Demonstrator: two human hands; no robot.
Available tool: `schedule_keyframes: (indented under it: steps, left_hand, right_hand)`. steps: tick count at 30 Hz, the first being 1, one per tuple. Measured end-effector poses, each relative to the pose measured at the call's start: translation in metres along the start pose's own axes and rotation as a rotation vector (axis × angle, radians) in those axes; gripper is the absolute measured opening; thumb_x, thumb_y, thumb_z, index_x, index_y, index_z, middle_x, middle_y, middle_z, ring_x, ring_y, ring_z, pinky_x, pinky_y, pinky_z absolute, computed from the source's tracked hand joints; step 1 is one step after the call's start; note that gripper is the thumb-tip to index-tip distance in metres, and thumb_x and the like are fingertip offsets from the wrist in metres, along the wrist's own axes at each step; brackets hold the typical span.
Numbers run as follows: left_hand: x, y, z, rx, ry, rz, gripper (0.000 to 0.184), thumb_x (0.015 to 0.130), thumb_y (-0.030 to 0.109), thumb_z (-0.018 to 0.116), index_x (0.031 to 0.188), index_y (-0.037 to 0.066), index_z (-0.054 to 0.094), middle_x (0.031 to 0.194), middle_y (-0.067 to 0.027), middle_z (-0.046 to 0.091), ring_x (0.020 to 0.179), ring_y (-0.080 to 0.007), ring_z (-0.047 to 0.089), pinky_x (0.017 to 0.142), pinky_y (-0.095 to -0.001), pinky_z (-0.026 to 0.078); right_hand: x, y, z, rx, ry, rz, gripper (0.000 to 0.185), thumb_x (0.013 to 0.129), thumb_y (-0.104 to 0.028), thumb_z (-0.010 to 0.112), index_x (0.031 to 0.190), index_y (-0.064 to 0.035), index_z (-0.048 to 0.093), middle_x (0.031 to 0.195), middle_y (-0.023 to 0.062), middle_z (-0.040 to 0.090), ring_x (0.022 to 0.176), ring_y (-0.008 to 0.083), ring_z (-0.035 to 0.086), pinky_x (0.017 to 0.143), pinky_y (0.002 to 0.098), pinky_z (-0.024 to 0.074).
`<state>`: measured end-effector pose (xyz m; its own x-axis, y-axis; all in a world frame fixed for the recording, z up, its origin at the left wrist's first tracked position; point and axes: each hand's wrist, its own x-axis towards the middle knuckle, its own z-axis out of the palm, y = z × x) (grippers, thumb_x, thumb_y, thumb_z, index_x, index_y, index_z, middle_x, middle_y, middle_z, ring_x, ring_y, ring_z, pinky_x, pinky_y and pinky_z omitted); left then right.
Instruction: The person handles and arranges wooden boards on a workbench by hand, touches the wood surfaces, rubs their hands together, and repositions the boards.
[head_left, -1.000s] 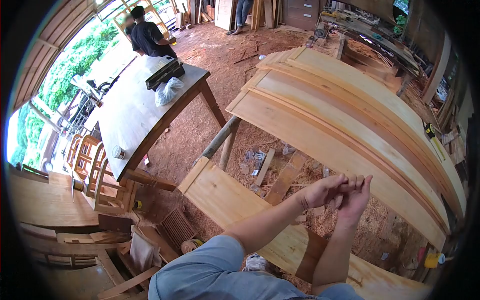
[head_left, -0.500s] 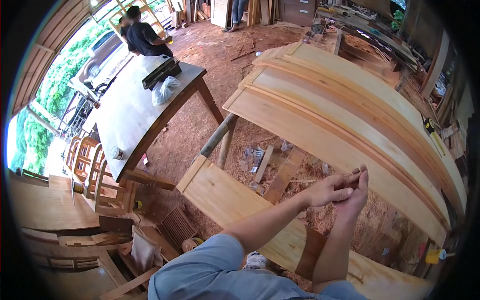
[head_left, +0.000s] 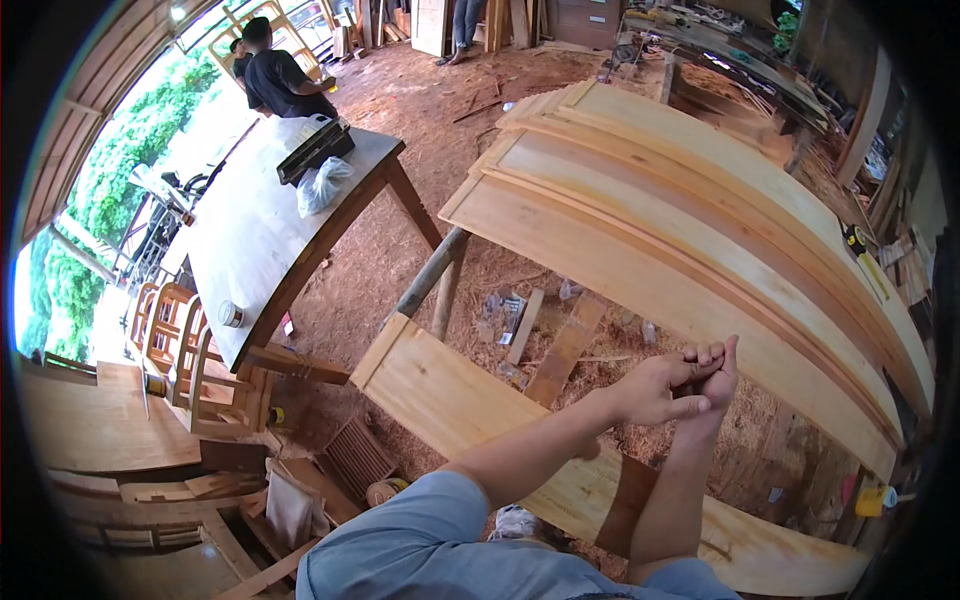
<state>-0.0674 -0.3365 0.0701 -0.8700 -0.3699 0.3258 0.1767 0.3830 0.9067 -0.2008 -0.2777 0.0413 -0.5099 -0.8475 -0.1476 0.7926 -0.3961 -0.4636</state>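
Observation:
My left hand (head_left: 652,388) and my right hand (head_left: 717,392) are brought together above the gap between two wooden panels. The left fingers curl over into the right palm, touching it. Fingers on both hands are bent and closed; anything small between them is hidden. The right thumb points up. Beneath my forearms lies the near wooden panel (head_left: 450,385), with a dark brown patch (head_left: 628,505) across it. Just beyond my hands is the edge of a long pale panel (head_left: 600,255), one of several lying side by side.
A tape measure (head_left: 866,262) lies on the far panel at right. A yellow container (head_left: 874,500) stands lower right. At left, a white-topped table (head_left: 240,240) carries a black tray (head_left: 315,150), a plastic bag (head_left: 322,187) and a can (head_left: 230,314). A person (head_left: 280,75) stands behind it.
The left fingers have shifted a little over the right palm, and the hands remain together. The view has turned slightly. The person beyond the table has moved a little.

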Motion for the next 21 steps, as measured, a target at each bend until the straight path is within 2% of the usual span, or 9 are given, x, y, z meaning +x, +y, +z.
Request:
schedule_keyframes:
  steps: [1,2,3,4,6,10,15,18,21]
  left_hand:
    - [0.000,-0.002,0.002,0.000,-0.003,0.000,0.071,0.086,0.042,0.068,0.137,-0.004,0.051,0.124,-0.0275,0.060,0.120,-0.0369,0.057,0.104,-0.0400,0.042]
    - [-0.001,-0.006,0.004,0.009,0.033,-0.003,0.076,0.087,0.045,0.066,0.142,-0.003,0.044,0.136,-0.0264,0.051,0.130,-0.0385,0.045,0.111,-0.0439,0.032]
    - [-0.001,-0.010,0.006,0.017,0.066,-0.005,0.082,0.088,0.047,0.063,0.148,-0.002,0.036,0.148,-0.0253,0.042,0.140,-0.0401,0.034,0.117,-0.0478,0.021]
    - [0.000,-0.016,0.008,0.015,0.057,-0.006,0.082,0.088,0.047,0.063,0.148,-0.002,0.036,0.148,-0.0253,0.042,0.140,-0.0401,0.034,0.117,-0.0478,0.021]
    - [0.002,-0.024,0.012,0.072,0.057,0.030,0.086,0.090,0.049,0.058,0.153,0.000,0.024,0.163,-0.0157,0.014,0.148,-0.0461,0.007,0.120,-0.0521,0.008]
    - [0.003,-0.031,0.008,0.062,0.083,0.029,0.085,0.093,0.051,0.052,0.154,0.001,0.021,0.165,-0.0154,0.007,0.149,-0.0438,0.002,0.120,-0.0500,0.005]
    - [0.004,-0.025,0.010,-0.244,0.164,0.055,0.080,0.097,0.048,0.048,0.153,-0.001,0.021,0.162,-0.0238,0.007,0.150,-0.0410,0.000,0.121,-0.0473,0.006]
    - [0.004,-0.017,0.003,-0.246,-0.021,-0.094,0.085,0.097,0.052,0.049,0.154,-0.001,0.017,0.163,-0.0224,0.004,0.151,-0.0362,-0.002,0.121,-0.0467,0.004]
    - [0.002,-0.019,0.014,-0.196,-0.089,-0.105,0.088,0.096,0.054,0.050,0.154,-0.004,0.015,0.162,-0.0228,0.006,0.151,-0.0376,-0.001,0.121,-0.0467,0.006]
  right_hand:
    - [-0.002,0.002,0.004,-0.004,0.013,-0.037,0.038,0.104,-0.039,0.047,0.077,-0.0120,0.053,0.067,0.0024,0.054,0.066,0.0197,0.055,0.072,0.0351,0.0515]
    - [-0.002,0.006,0.002,-0.002,0.016,-0.041,0.038,0.104,-0.039,0.047,0.077,-0.0120,0.053,0.067,0.0024,0.054,0.066,0.0197,0.055,0.072,0.0351,0.0515]
    - [-0.001,0.011,-0.001,-0.061,0.059,-0.083,0.035,0.104,-0.038,0.045,0.090,-0.0078,0.056,0.085,0.0079,0.058,0.083,0.0223,0.057,0.084,0.0367,0.0494]
    - [-0.001,0.016,-0.003,-0.122,0.105,-0.122,0.037,0.105,-0.038,0.043,0.103,-0.0036,0.059,0.103,0.0134,0.063,0.100,0.0249,0.059,0.096,0.0383,0.0473]
    - [0.000,0.027,-0.001,-0.244,0.147,-0.185,0.037,0.105,-0.038,0.043,0.111,-0.0028,0.053,0.111,0.0141,0.057,0.107,0.0254,0.053,0.099,0.0383,0.0429]
    - [-0.003,0.041,0.013,-0.440,0.047,-0.256,0.042,0.105,-0.038,0.043,0.126,-0.0010,0.043,0.128,0.0157,0.046,0.122,0.0264,0.042,0.107,0.0382,0.0340]
    - [-0.008,0.043,0.017,-0.541,-0.054,-0.283,0.057,0.105,-0.038,0.043,0.144,0.0013,0.029,0.149,0.0176,0.032,0.140,0.0276,0.029,0.116,0.0381,0.0230]
    - [0.000,0.026,0.003,-0.588,-0.003,-0.299,0.065,0.105,-0.039,0.042,0.152,0.0019,0.024,0.158,0.0183,0.026,0.147,0.0281,0.022,0.120,0.0384,0.0172]
    - [0.007,0.018,-0.009,-0.681,0.072,-0.284,0.065,0.106,-0.042,0.037,0.152,0.0014,0.023,0.159,0.0179,0.024,0.148,0.0282,0.018,0.122,0.0394,0.0131]
